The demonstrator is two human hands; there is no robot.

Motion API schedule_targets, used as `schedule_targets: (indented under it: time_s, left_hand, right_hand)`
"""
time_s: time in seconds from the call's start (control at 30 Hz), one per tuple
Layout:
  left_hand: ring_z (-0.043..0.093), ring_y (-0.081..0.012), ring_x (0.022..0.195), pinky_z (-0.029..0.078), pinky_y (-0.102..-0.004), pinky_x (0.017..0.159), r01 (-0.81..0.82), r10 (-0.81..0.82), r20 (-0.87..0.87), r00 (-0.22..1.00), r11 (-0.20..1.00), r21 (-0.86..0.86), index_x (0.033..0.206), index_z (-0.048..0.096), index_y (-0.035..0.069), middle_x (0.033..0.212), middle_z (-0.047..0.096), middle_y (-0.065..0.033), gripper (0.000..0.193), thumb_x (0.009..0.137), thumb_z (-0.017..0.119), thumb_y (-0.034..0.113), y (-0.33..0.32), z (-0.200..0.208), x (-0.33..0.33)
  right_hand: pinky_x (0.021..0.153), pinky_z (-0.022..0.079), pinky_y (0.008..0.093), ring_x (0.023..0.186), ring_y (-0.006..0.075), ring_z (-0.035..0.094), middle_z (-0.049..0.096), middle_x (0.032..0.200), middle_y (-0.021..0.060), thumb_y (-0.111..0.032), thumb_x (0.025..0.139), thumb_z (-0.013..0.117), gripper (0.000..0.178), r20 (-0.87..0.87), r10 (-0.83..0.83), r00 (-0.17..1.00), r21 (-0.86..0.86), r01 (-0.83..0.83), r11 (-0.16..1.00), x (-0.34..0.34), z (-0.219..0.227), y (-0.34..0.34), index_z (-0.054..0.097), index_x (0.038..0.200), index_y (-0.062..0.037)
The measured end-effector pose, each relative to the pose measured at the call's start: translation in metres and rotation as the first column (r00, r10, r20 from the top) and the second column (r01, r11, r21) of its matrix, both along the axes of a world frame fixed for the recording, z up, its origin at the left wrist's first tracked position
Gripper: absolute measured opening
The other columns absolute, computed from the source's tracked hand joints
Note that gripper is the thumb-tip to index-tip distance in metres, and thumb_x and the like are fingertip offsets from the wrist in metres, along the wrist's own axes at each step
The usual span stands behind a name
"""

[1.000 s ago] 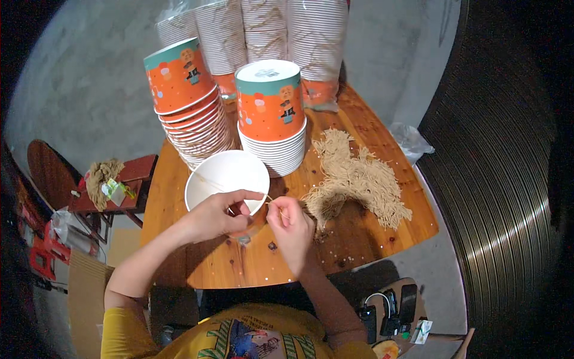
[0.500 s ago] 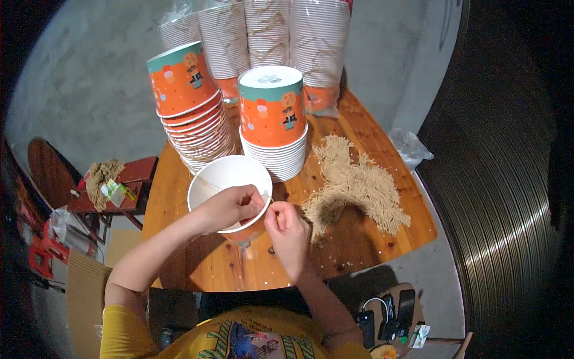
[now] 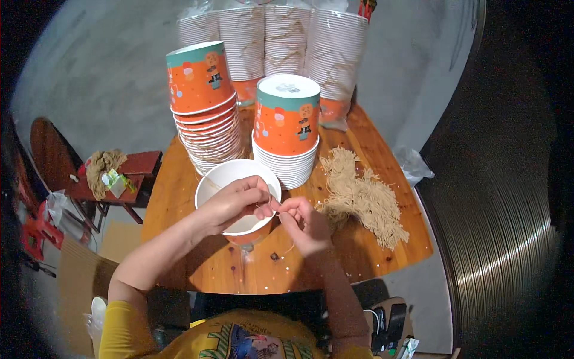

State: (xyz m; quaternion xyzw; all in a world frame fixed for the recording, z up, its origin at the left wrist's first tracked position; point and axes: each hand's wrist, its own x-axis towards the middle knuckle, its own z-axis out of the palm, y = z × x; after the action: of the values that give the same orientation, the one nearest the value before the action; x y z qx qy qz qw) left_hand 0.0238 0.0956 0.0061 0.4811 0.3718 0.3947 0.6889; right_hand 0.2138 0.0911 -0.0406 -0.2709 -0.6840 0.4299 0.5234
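Both hands pinch shut at white bowl (image 3: 209, 179) rim; left hand (image 3: 236, 200), right hand (image 3: 305, 221).

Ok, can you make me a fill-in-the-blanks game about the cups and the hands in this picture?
1. Both hands, left hand and right hand, meet over an open ____ paper cup.
2. The loose pile of tan string lies on the person's ____ side of the table.
3. The two near stacks of cups are mostly ____ on the outside.
4. The table is made of ____.

Missing words: white; right; orange; wood
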Motion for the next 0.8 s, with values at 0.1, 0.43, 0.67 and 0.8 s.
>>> schedule_targets:
  time_s: [0.1,0.43,0.67,0.8]
  left_hand:
    - [0.056,-0.0105,0.085,0.046,-0.0241,0.081,0.021,-0.018,-0.081,0.997,0.999,0.036,0.102,0.052,0.001,0.095,0.058,-0.0068,0.014,0.090,0.050,0.007,0.000,-0.001,0.003]
    - [0.056,-0.0091,0.081,0.045,-0.0219,0.078,0.052,-0.008,-0.213,0.977,0.978,0.202,0.100,0.056,-0.001,0.085,0.059,-0.0031,0.014,0.087,0.054,0.004,0.003,-0.006,0.008]
    - [0.056,-0.0106,0.088,0.046,-0.0250,0.079,-0.009,0.040,-0.135,0.990,0.975,0.223,0.107,0.055,0.000,0.098,0.062,-0.0030,0.023,0.089,0.058,0.014,-0.006,-0.020,0.003]
    - [0.051,-0.0116,0.073,0.044,-0.0259,0.066,0.035,0.062,-0.205,0.977,0.898,0.439,0.094,0.055,0.000,0.080,0.056,-0.0039,0.013,0.082,0.049,0.003,0.003,-0.029,0.030]
  right_hand:
    - [0.052,0.033,0.0185,0.058,0.0009,0.040,0.049,0.070,-0.0061,-0.001,0.086,0.057,0.012,-0.048,0.106,0.993,-0.023,-0.107,0.994,-0.002,0.003,0.005,0.054,0.097,-0.0044]
    - [0.056,0.036,0.0211,0.059,0.0057,0.042,0.049,0.069,-0.0029,0.000,0.084,0.052,0.010,0.410,0.060,0.910,0.163,-0.138,0.977,0.020,0.039,0.019,0.056,0.092,-0.0051]
    - [0.068,0.045,0.0329,0.075,0.0245,0.056,0.059,0.076,0.0086,-0.011,0.083,0.060,0.007,0.414,-0.021,0.910,0.476,-0.197,0.857,-0.011,0.063,0.024,0.060,0.084,-0.0048]
    - [0.070,0.044,0.0283,0.078,0.0185,0.058,0.060,0.081,0.0064,-0.011,0.083,0.062,0.009,0.439,-0.029,0.898,0.277,-0.105,0.955,0.010,0.059,0.014,0.059,0.086,-0.0028]
